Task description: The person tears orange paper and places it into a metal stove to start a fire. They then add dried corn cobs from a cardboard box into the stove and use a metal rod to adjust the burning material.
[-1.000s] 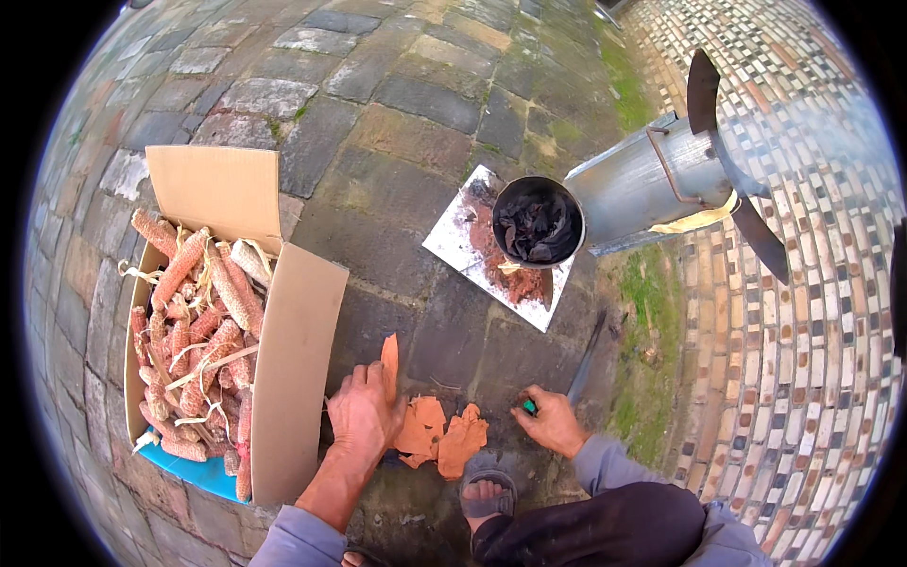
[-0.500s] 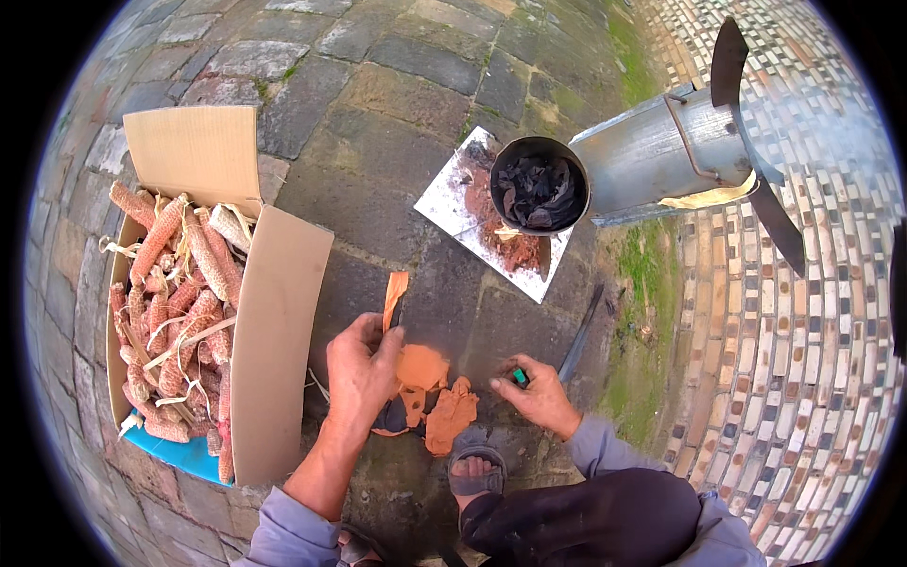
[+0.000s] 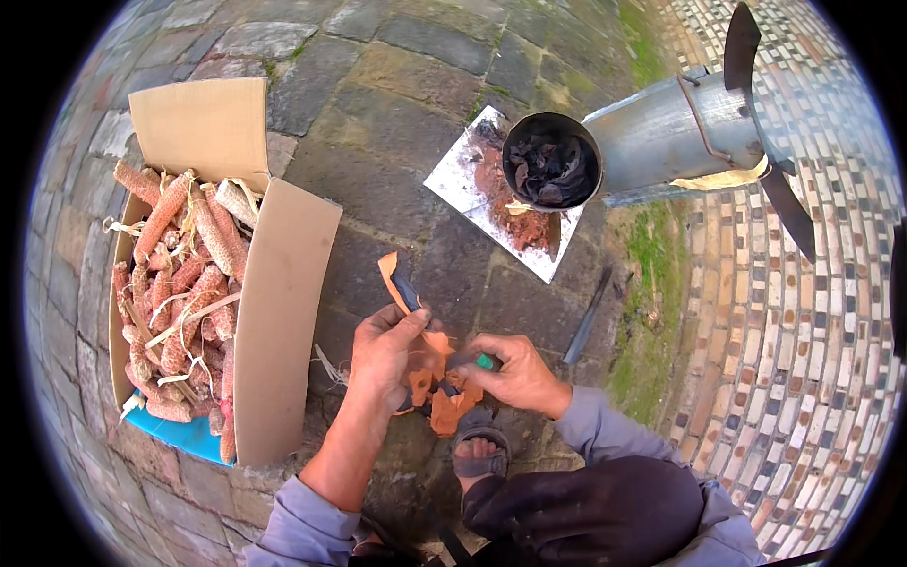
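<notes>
My left hand (image 3: 383,354) grips a curled orange piece (image 3: 402,283) with a dark side, raised above several torn orange pieces (image 3: 453,412) on the paving. My right hand (image 3: 518,376) is closed on a small green object (image 3: 487,362), close to those pieces and to the right of my left hand. Ahead, a round metal stove opening (image 3: 552,161) full of dark, crumpled material joins an upright steel cylinder (image 3: 661,137) with dark blades on top. Beneath the opening is a white board (image 3: 453,172) strewn with reddish debris and ash.
A cardboard box (image 3: 283,312) of dried corn cobs (image 3: 179,293) stands on my left, with blue material at its near bottom. A dark metal strip (image 3: 588,315) lies to my right beside a mossy edge (image 3: 647,283) and tiled paving (image 3: 756,312). My sandalled foot (image 3: 477,454) is below my hands.
My left hand has lifted the orange piece and moved rightward. My right hand has moved left toward the scraps, still holding the green object. The surroundings appear higher in the view.
</notes>
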The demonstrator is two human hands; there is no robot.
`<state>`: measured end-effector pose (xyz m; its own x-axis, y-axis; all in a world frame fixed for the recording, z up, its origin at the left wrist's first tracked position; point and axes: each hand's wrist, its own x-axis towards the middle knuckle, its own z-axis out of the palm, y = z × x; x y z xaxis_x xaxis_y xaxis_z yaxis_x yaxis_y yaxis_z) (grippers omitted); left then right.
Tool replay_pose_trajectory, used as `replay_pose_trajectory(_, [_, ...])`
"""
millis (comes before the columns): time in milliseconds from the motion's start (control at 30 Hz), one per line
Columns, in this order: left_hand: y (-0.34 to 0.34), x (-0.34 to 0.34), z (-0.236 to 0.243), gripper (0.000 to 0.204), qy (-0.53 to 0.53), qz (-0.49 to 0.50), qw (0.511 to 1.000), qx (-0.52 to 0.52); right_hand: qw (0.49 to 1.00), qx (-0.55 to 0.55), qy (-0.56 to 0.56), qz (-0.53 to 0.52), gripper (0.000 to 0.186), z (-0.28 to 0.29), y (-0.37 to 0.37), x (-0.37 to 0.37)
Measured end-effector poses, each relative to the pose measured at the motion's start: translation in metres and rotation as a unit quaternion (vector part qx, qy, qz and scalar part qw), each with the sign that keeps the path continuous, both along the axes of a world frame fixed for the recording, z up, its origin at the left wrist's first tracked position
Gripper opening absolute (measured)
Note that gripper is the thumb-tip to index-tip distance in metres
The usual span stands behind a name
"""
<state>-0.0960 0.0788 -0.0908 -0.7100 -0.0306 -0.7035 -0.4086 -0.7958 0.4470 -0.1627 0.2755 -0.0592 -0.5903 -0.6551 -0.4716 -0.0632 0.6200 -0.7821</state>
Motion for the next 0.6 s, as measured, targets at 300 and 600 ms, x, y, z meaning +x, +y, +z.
replay_pose_trajectory(300, [0.014,0.014,-0.007,0.07,0.054,-0.052,0.844,-0.531,0.985,-0.113,-0.062,-0.118,0.017,0.009,0.003,-0.001])
replay_pose_trajectory(600, [0.038,0.015,0.005,0.049,0.191,-0.172,0.873,-0.415,0.985,-0.095,0.133,0.056,0.017,0.021,-0.003,-0.004])
